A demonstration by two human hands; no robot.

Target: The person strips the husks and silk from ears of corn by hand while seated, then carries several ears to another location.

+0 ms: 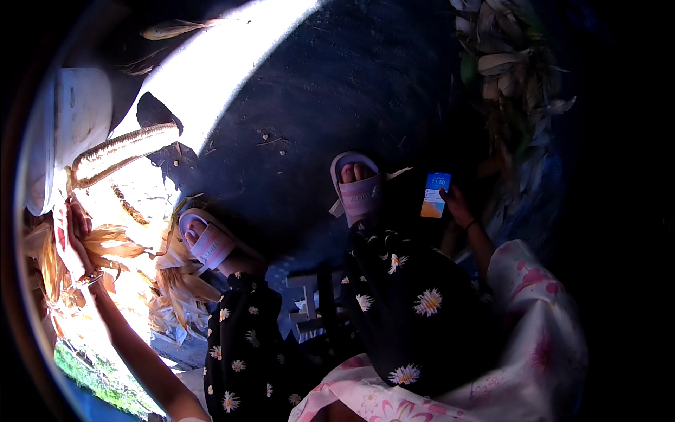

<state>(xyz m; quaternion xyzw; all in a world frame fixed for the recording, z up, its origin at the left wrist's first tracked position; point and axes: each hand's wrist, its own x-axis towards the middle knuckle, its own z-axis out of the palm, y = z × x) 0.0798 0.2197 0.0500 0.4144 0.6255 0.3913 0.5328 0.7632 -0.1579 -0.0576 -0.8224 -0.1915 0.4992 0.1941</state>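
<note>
At the left, my left hand (pixel 71 227) is closed around the lower end of an ear of corn (pixel 126 153). The bare ear points up and to the right, in bright sunlight. Dry corn husks (pixel 113 241) spread beside and beneath that hand. My right hand (pixel 460 207) is in shadow on the other side, gripping a smartphone (pixel 435 195) by its edge. The phone's screen is lit and faces up.
A white bucket-like container (pixel 82 113) stands at the far left. More husks (pixel 511 74) are heaped at the upper right. My sandalled feet (pixel 358 184) rest on a dark floor (pixel 316 89) with scattered kernels. A small slatted stool (pixel 306 300) shows between my legs.
</note>
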